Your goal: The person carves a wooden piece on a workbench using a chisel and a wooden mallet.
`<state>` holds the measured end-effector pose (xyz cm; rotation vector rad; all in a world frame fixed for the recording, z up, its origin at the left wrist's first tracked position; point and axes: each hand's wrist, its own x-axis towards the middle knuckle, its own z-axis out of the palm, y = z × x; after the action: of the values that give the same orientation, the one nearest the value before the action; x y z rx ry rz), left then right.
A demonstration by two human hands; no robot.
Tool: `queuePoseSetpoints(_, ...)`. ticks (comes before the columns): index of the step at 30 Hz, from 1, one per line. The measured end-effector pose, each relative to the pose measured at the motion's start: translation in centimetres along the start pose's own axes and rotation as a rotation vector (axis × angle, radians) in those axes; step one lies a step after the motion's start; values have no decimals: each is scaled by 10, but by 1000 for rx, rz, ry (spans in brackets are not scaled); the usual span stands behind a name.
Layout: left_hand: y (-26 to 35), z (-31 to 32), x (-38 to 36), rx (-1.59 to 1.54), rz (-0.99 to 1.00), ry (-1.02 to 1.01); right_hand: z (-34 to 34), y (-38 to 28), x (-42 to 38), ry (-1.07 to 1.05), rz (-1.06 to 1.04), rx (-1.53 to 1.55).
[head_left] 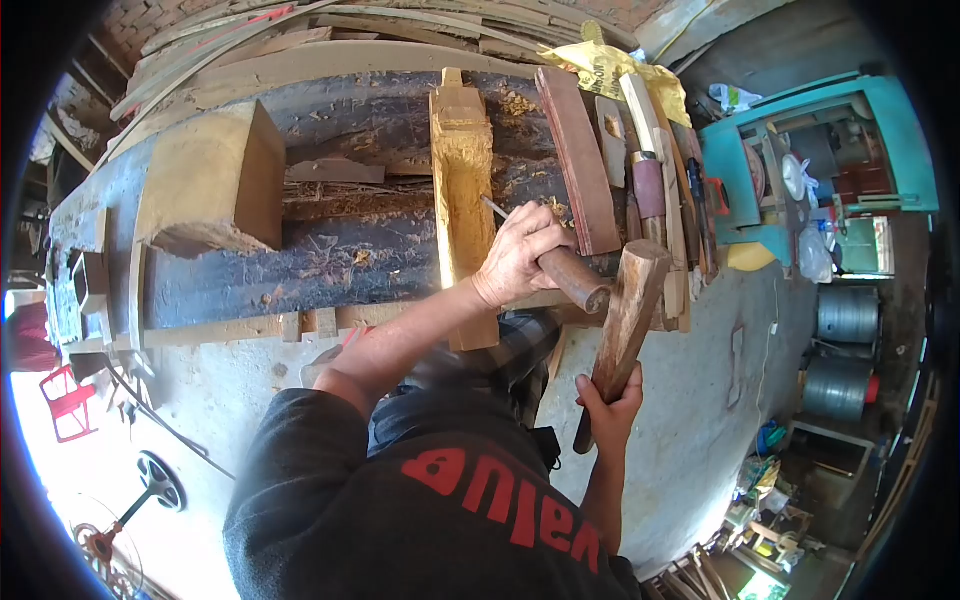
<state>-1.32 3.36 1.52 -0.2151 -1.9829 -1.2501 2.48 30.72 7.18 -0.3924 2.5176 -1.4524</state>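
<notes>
My left hand point(522, 252) is wrapped round a chisel point(574, 277) with a brown wooden handle. Its thin metal blade slants toward a long yellowish wood piece point(464, 215), which has a hollowed, rough-cut channel and a stepped far end. Lower right, my right hand point(615, 405) grips a wooden mallet point(630, 310) by its narrow end. The mallet's thick head stands close beside the butt of the chisel handle. Wood chips point(517, 104) lie around the far end of the piece.
A big wooden block point(205, 175) sits on the dark, worn workbench point(340, 270) at left. Right of the piece are a reddish board point(580, 160), a purple-handled tool point(648, 185) and a yellow bag point(625, 75). A teal cabinet point(740, 170) stands at far right.
</notes>
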Motion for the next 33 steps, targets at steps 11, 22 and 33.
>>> queuePoseSetpoints(11, -9, 4, 0, -71, 76, 13, -3, 2, -35, 30, 95, 241)
queuePoseSetpoints(22, -31, -8, 2, -74, 104, -248, 8, 4, -39, 71, 160, 247)
queuePoseSetpoints(33, -42, -21, -3, -105, 69, -385, 45, 65, -11, 111, -163, -168)
